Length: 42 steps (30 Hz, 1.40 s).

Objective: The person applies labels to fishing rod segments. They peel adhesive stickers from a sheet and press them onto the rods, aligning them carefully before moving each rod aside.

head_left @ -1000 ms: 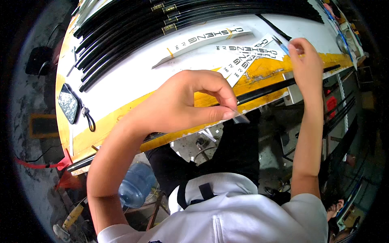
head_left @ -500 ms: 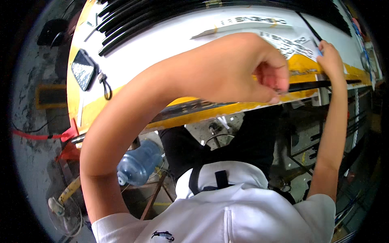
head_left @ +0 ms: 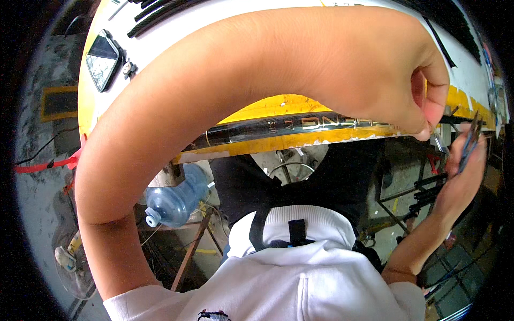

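A glossy black rod [head_left: 257, 131] with gold lettering lies along the yellow front edge of the table. My left arm reaches across above it, and my left hand [head_left: 396, 80] is closed in a pinch near the rod's right part. A thin clear strip of film [head_left: 440, 142] shows at those fingertips; its upper part is hidden by them. Just to the right, my right hand [head_left: 467, 160] grips dark, pointed scissors [head_left: 472, 139], blades upward and slightly apart, close to the film. The scissors' handles are mostly hidden in the fingers.
A phone [head_left: 103, 60] with a strap lies at the table's left. Several black rods [head_left: 166, 16] are at the back. Below the table, a blue water jug [head_left: 176, 198] stands to the left, and more black rods [head_left: 428, 190] rest on a rack to the right.
My left hand has moved right along the rod, its arm covering the printed white strips. My right hand has come down from the tabletop toward the front edge, the scissors now showing.
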### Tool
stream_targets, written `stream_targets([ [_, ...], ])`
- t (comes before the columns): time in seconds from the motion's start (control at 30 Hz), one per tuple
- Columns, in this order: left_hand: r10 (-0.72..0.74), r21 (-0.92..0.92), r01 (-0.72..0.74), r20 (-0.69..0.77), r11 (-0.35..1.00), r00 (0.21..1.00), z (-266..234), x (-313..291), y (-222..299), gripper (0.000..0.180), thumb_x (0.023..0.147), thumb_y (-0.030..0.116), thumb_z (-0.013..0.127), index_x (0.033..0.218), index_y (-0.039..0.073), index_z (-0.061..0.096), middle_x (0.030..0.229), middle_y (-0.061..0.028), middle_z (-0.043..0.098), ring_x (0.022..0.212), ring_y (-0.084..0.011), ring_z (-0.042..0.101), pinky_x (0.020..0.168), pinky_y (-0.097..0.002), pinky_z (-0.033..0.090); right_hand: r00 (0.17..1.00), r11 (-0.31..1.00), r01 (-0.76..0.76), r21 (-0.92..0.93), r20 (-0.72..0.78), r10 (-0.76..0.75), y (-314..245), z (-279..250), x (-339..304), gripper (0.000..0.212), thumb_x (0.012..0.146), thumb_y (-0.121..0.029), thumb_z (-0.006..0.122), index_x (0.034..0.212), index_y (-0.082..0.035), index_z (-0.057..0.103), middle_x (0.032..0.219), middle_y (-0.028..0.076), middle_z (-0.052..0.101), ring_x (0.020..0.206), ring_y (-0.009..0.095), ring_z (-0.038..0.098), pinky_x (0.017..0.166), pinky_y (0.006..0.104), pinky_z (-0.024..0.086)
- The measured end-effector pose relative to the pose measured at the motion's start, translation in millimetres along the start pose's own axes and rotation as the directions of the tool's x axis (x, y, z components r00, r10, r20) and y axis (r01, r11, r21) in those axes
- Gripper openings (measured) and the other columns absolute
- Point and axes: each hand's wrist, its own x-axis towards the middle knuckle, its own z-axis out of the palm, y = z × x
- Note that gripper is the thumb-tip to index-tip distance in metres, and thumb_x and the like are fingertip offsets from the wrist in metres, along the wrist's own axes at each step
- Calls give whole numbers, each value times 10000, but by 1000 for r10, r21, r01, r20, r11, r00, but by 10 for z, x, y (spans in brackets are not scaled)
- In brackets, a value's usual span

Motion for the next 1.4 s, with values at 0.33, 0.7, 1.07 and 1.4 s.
stream_targets([
  [0.33,216,101,-202,-160,974,963,173,-46,-331,109,835,86,651,809,-20,646,769,-112,658,771,-188,632,736,-300,508,800,916,-318,243,588,122,-270,482,-1084,239,1000,-223,436,1071,-3,497,825,87,524,719,165,496,669,315,425],
  [0.7,115,32,-111,-165,993,980,267,-35,-489,109,836,91,660,823,-17,652,777,-104,661,774,-175,632,738,-292,508,826,966,-82,244,559,-71,-394,745,-985,272,979,-192,522,1128,34,487,859,203,602,713,373,636,631,409,507],
  [1.07,-9,-73,-1,-134,997,991,296,-70,-517,110,837,96,669,837,-14,658,786,-96,665,776,-162,631,741,-284,508,861,986,114,124,483,-160,-390,820,-1054,336,931,-121,579,1170,103,500,1034,285,618,883,476,620,783,515,482],
  [1.4,-147,-163,132,-83,978,986,201,-220,-488,113,837,101,677,850,-11,664,794,-89,668,778,-151,630,743,-277,508,864,937,348,1,388,-321,-346,856,-1066,392,932,-163,575,1205,109,505,1136,327,573,993,538,563,882,578,424],
])
